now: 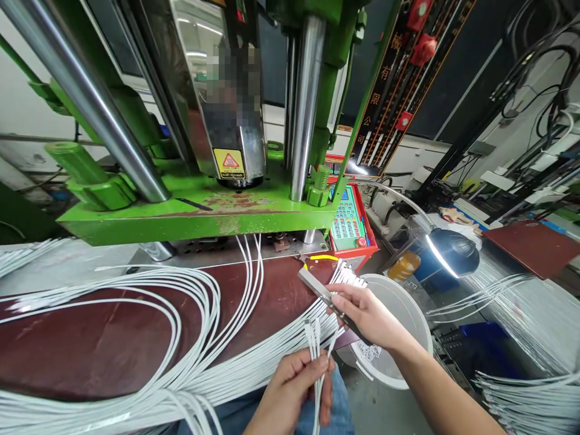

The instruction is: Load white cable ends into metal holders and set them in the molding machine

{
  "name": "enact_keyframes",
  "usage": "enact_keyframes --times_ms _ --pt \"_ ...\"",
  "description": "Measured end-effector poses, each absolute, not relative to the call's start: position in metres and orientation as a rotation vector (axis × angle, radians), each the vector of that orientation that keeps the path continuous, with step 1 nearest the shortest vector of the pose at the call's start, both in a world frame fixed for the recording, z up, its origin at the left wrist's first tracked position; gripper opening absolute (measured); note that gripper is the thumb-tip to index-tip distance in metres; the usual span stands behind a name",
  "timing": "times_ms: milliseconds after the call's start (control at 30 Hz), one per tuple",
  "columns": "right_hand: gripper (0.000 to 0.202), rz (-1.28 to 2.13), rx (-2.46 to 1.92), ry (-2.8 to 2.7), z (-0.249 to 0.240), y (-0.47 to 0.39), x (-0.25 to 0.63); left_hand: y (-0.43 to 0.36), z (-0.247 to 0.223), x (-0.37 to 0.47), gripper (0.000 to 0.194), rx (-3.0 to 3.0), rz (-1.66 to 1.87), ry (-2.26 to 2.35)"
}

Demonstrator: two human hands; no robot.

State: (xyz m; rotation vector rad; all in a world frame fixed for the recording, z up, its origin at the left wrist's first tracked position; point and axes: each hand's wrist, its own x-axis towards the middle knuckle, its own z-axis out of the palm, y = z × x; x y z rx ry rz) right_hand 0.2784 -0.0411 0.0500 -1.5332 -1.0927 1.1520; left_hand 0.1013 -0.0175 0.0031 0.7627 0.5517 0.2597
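My left hand (296, 377) pinches white cables (313, 344) over my lap (341, 403), ends (316, 326) up; right hand (365, 312) grips a grey tool (318, 287) just beside. Step: likely end-work; next move needs those ends steady.

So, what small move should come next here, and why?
Probably the right hand should turn the tip of the flat metal tool toward the ends of the white cables: the left hand pinches these with their ends up, while the tool's tip points away from them.
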Motion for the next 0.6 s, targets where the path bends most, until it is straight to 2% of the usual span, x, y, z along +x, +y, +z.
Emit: enact_keyframes --times_ms 167,333,600 --pt "0.040 1.199 -1.429 -1.073 0.045 -0.039 0.275 -0.017 0.005 0.102 0.029 0.718 0.272 0.581" --pt "0.041 1.243 -1.385 -1.038 0.043 -0.038 0.274 -0.018 0.000 0.102 0.037 0.845 0.353 0.570" --pt "0.044 1.319 -1.376 -1.027 0.044 -0.040 0.273 -0.017 -0.005 0.103 0.037 0.907 0.270 0.535"
